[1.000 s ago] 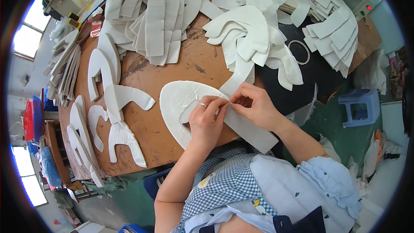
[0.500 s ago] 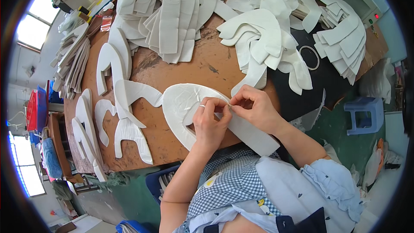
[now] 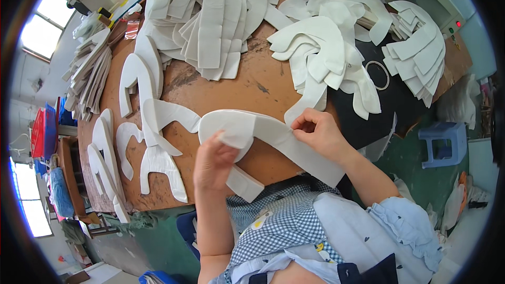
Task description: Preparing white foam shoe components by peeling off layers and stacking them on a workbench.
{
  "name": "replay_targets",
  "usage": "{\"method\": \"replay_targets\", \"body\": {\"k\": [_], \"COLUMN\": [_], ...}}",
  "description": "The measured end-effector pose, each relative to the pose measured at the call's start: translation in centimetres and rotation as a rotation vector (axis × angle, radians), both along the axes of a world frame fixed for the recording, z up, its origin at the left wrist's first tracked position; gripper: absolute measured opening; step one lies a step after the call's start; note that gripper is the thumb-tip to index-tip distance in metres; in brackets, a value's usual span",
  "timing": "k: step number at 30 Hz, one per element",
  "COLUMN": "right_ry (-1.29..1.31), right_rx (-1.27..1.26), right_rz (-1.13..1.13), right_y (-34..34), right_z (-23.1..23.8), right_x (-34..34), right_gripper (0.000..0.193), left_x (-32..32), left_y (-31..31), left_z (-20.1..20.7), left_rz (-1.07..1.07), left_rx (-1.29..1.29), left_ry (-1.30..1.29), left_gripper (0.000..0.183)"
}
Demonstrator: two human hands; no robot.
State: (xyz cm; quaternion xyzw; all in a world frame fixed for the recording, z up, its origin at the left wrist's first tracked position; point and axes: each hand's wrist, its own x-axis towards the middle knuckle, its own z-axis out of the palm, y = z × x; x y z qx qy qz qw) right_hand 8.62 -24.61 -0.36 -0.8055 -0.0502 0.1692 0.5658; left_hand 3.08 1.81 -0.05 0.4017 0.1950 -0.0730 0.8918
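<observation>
A thick white U-shaped padded piece (image 3: 294,144) lies at the near edge of the table, its curved end to the left and one arm running toward my right forearm. At its upper edge, the thumb and fingers of my right hand (image 3: 322,135) are pinched together on the material. My left hand (image 3: 213,164) is raised at the curved end, in front of a smooth white part. Motion smears its fingers, so their grip is unclear. Just left of this piece, a shiny curved white piece (image 3: 160,171) and other white cutouts lie on the table.
Large stacks of white U-shaped pieces (image 3: 210,26) cover the back of the brown table (image 3: 247,87). A further pile (image 3: 315,47) sits at the right, beside a black sheet (image 3: 363,131) with a white ring (image 3: 386,81). A blue plastic stool (image 3: 444,144) stands on the floor.
My hands were together, pinching at the piece's upper edge. The left has moved left and down, away from the right. The piece has shifted, and its lower arm now shows below the left hand.
</observation>
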Motion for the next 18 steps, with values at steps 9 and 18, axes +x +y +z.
{"method": "replay_targets", "body": {"k": [9, 18], "right_ry": [-0.601, 0.275], "right_rx": [-0.416, -0.249], "right_rz": [0.121, 0.565], "right_y": [1.4, 12.3], "right_z": [0.4, 4.4], "right_x": [0.1, 5.7], "right_gripper": [0.015, 0.052], "left_x": [-4.7, -3.0], "left_y": [6.0, -2.4], "left_z": [2.4, 1.5], "left_rz": [0.483, -0.286], "left_rx": [-0.131, 0.598], "left_ry": [-0.147, -0.279], "left_gripper": [0.021, 0.007]}}
